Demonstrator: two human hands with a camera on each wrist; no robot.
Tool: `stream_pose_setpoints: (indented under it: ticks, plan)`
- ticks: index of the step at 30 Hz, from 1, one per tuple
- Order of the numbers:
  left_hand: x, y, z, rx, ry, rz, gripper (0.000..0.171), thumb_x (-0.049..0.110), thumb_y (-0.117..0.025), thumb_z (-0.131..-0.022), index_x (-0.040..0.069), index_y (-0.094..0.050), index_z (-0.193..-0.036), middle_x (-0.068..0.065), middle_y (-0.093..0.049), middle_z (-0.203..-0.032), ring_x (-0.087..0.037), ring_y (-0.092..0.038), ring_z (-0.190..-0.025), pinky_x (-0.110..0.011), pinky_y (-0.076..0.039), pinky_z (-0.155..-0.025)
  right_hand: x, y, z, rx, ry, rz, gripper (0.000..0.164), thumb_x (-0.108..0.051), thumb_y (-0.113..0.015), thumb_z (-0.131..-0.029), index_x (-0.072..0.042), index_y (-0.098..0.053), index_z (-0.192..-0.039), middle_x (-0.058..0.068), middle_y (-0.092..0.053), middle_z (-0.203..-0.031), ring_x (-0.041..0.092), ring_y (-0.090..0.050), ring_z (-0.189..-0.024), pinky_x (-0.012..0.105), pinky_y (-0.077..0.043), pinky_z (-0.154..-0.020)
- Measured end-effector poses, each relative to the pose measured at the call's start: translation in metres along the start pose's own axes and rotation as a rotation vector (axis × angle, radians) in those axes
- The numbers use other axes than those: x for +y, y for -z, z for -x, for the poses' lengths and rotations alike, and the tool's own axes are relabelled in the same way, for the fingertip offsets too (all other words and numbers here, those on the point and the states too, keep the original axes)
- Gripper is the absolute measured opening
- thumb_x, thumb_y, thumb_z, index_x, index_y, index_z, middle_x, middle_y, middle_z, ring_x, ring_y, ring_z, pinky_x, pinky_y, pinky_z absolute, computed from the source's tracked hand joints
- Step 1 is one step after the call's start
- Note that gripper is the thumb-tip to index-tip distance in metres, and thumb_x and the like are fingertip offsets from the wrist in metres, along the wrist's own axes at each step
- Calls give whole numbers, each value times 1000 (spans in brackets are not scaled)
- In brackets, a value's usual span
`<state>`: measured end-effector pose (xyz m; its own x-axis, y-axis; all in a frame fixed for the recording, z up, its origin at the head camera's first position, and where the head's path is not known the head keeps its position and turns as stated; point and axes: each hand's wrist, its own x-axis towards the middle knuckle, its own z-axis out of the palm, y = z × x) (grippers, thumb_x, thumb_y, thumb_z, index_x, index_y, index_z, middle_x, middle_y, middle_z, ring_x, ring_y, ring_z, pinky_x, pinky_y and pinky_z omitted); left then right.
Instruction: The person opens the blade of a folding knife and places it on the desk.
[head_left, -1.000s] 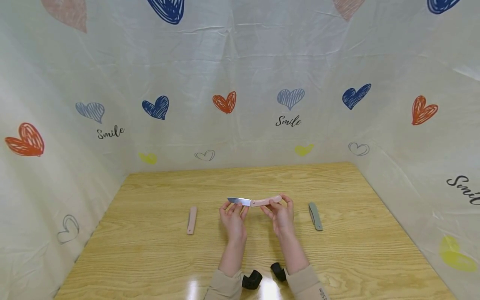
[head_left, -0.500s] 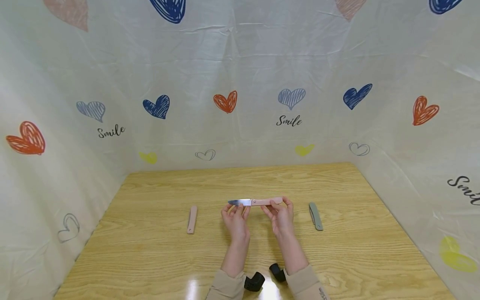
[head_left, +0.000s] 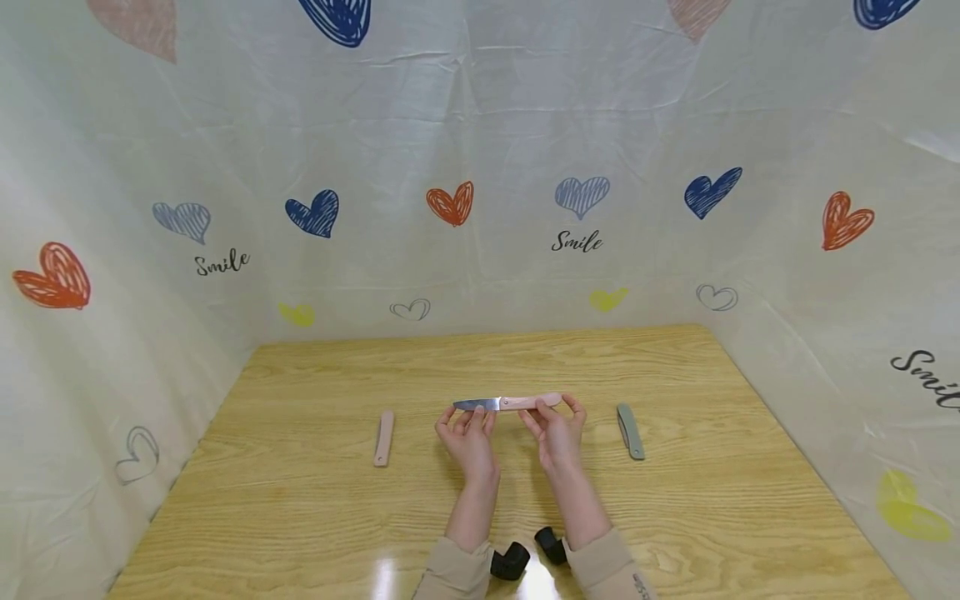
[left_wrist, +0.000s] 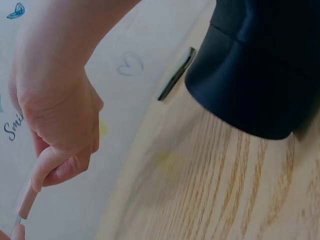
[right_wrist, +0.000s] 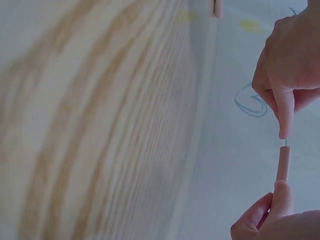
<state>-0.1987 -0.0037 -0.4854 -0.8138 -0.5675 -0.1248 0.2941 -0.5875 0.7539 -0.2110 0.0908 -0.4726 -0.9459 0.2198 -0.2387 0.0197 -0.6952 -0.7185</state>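
Observation:
An unfolded folding knife with a pink handle [head_left: 529, 402] and a shiny blade [head_left: 477, 404] is held level above the table, its tip to the left. My left hand [head_left: 472, 450] pinches the blade between thumb and fingers. At the other end, my right hand [head_left: 559, 442] grips the handle with thumb and fingertips. In the left wrist view, the right hand [left_wrist: 60, 120] is on the pink handle [left_wrist: 28, 202]. The right wrist view has the left hand [right_wrist: 295, 60] at the blade and the right hand [right_wrist: 272, 215] below, on the handle.
On the wooden table [head_left: 300, 500], a folded pink knife [head_left: 384, 438] lies to the left and a folded green knife [head_left: 631, 432] to the right. Black wrist pieces [head_left: 510, 562] sit by the beige cuffs. A heart-printed curtain [head_left: 510, 133] surrounds the table.
Both hands and the knife have shifted very slightly left in the last half second. The knife's tilt has changed a little, and both grips stay the same. The two folded knives have not moved.

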Motion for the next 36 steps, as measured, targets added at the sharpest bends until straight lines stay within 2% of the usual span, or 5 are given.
stream_pose_setpoints:
  ticks: [11, 19, 28, 33, 36]
  plan:
    - [-4, 0, -2, 20, -32, -17, 48, -16, -53, -91, -6, -28, -131, -19, -47, -102, -22, -61, -89, -33, -57, -87, 2, 3, 0, -3, 2, 90, 56, 6, -46, -99, -1, -10, -141, 21, -39, -116, 17, -61, -85, 31, -55, -90]
    - [-3, 1, -7, 14, -27, -20, 46, -15, -52, -92, -7, -27, -130, -19, -46, -103, -19, -60, -88, -32, -57, -86, -4, 7, -2, -31, 1, 293, 53, 0, -53, -98, 4, -17, -137, 17, -51, -111, 20, -65, -91, 45, -53, -92]
    - [3, 7, -15, -1, 41, -118, 46, -3, -54, -96, -12, -35, -136, -12, -45, -106, -15, -56, -92, -40, -55, -91, -18, 12, -12, -69, -38, 537, 57, -5, -57, -97, 8, -27, -143, 26, -40, -133, 38, -49, -117, 48, -53, -93]
    - [7, 7, -27, 42, 78, -196, 40, 0, -57, -95, -13, -49, -132, -7, -51, -100, -12, -55, -86, -30, -59, -77, -28, 15, -26, -101, -37, 650, 51, -5, -56, -98, 11, -35, -141, 26, -43, -131, 42, -47, -121, 46, -54, -93]
    - [10, 7, -35, 23, 107, -241, 39, 0, -58, -93, -12, -53, -131, -5, -55, -95, -14, -56, -85, -25, -58, -70, -34, 17, -34, -125, -46, 700, 49, -6, -56, -98, 12, -39, -141, 29, -46, -133, 42, -46, -124, 44, -54, -94]
